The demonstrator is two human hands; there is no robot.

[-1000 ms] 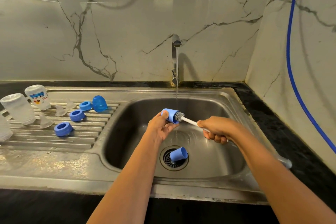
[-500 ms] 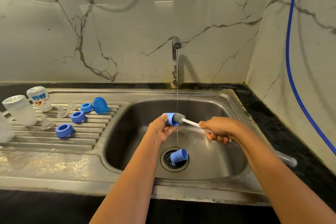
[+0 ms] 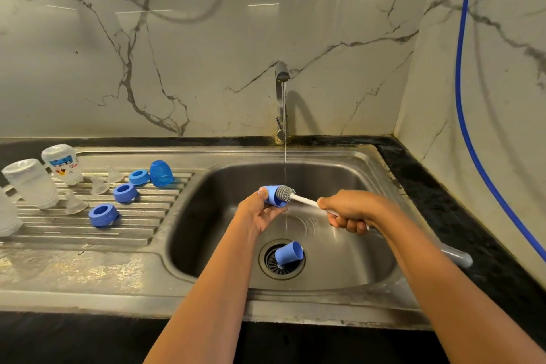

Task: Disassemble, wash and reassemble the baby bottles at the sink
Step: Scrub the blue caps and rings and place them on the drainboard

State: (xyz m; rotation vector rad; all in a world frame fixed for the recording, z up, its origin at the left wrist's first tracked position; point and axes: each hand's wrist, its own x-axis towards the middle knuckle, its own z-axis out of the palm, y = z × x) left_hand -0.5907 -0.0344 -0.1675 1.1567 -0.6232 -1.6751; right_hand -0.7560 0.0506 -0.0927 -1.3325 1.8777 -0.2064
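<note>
**A:** Why hold the blue cap (image 3: 273, 193) sideways?

**B:** The left hand (image 3: 260, 213), fingers (image 3: 273, 211) curled round it above the sink (image 3: 369, 177), turns its mouth toward the bottle brush (image 3: 285, 193). The right hand (image 3: 348, 211) is fisted on the handle, and the bristles sit at the opening under the trickle (image 3: 285, 156).

**A:** And farther off?

**B:** A second cap (image 3: 289, 253) lies on the drain, probably waiting its turn. Collars (image 3: 125, 192), nipples (image 3: 75, 205) and upturned bottles (image 3: 32, 183) are draining on the ribbed board (image 3: 141, 224).
</note>
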